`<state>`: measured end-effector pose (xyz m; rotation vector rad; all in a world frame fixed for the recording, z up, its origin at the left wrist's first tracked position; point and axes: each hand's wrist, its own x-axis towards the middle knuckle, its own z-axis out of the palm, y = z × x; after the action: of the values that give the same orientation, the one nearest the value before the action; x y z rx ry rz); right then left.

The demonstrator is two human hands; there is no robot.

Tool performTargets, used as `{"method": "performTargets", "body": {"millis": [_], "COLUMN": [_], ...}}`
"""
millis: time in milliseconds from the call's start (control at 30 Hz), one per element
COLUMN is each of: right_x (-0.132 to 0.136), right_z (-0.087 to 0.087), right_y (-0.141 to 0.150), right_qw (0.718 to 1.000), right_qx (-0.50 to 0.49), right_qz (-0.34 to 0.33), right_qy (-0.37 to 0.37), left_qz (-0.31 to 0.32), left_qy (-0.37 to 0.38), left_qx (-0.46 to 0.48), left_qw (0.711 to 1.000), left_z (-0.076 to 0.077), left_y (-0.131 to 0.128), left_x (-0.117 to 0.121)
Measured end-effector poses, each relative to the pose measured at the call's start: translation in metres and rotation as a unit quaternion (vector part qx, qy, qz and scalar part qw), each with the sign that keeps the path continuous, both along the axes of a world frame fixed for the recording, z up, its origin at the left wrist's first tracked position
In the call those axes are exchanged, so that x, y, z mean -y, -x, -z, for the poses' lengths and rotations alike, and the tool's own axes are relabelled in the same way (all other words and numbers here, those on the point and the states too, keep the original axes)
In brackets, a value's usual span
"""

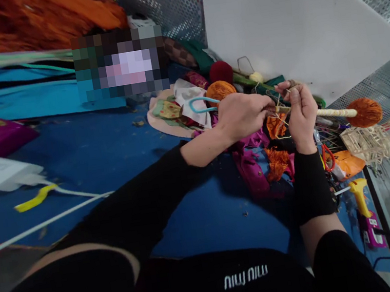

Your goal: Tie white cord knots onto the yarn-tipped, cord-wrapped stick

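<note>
A stick wrapped in cream strip has an orange fuzzy ball on its far right end. Around the stick's left part, the fingers of my right hand are closed, with thin loose strands near the fingertips. My left hand is closed too, its fingertips pinching at the stick's bare left end. A light-blue loop, like a scissors handle, shows behind my left hand; whether that hand grips it I cannot tell. Just beyond lies another orange ball.
Magenta cloth and orange scraps lie below my hands on the blue table. Right of them are red scissor handles, a yellow glue gun and a woven straw piece. A white charger with cables sits at left.
</note>
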<state>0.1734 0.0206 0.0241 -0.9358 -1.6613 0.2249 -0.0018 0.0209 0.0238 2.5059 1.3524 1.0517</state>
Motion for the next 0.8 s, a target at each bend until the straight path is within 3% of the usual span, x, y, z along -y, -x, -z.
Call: {"method": "performTargets", "body": {"millis": [133, 300, 467, 567, 633, 700, 800], "right_x": [-0.002, -0.006, 0.004, 0.022, 0.035, 0.044, 0.049], "right_z": [0.003, 0.006, -0.014, -0.037, -0.05, -0.056, -0.053], "right_y": [-0.006, -0.004, -0.016, -0.045, -0.073, -0.104, -0.147], "right_qw": [0.999, 0.999, 0.995, 0.972, 0.962, 0.966, 0.973], "right_qx": [0.031, 0.031, -0.06, -0.141, -0.145, -0.141, -0.162], "right_qz": [0.016, 0.006, -0.029, -0.056, -0.061, -0.034, 0.052], "right_qy": [0.021, 0.038, 0.078, 0.18, 0.222, 0.214, 0.156], "left_qz": [-0.004, 0.057, 0.043, 0.013, -0.014, -0.04, -0.065], "left_qy": [-0.052, -0.102, -0.077, -0.027, 0.001, 0.018, 0.03], "left_qx": [-0.002, -0.017, -0.004, 0.015, 0.034, 0.055, 0.069], "left_qw": [0.999, 0.993, 0.996, 0.999, 0.999, 0.998, 0.995], "left_z": [0.008, 0.015, 0.01, -0.001, -0.008, -0.014, -0.019], "left_y": [-0.001, 0.001, 0.009, 0.02, 0.029, 0.04, 0.056], "left_x": [-0.001, -0.006, -0.014, -0.018, -0.021, -0.025, -0.031]}}
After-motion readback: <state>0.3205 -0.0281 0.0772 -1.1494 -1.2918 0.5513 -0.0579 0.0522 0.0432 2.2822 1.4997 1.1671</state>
